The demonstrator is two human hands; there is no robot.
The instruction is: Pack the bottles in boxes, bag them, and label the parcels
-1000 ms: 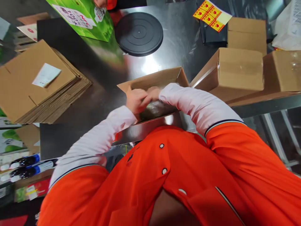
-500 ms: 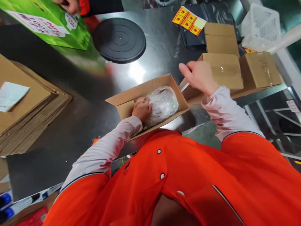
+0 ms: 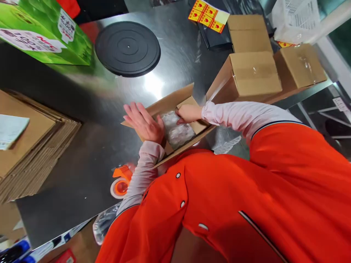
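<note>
An open cardboard box [image 3: 177,95] stands at the table's front edge, against my body. Inside it lies a bubble-wrapped package [image 3: 178,133], its contents blurred by the clear wrap. My left hand [image 3: 146,126] is open over the box's left end, fingers spread and palm partly turned up, holding nothing. At the opposite end, my right hand [image 3: 189,112] reaches into the box with fingers bent over the inward-folded end flap [image 3: 197,126]. Its fingertips rest by the bubble wrap and are partly hidden.
Closed cardboard boxes [image 3: 256,75] stand to the right. Behind are a black round turntable [image 3: 128,47], a green carton [image 3: 74,40] and yellow-red stickers [image 3: 208,15]. Flattened cardboard [image 3: 49,146] is stacked at left. An orange tape dispenser [image 3: 120,182] lies beside my left forearm.
My left hand has lifted off the package and spread open at the box's left end. My right hand has come down into the box, and its right end flap is now folded inward.
</note>
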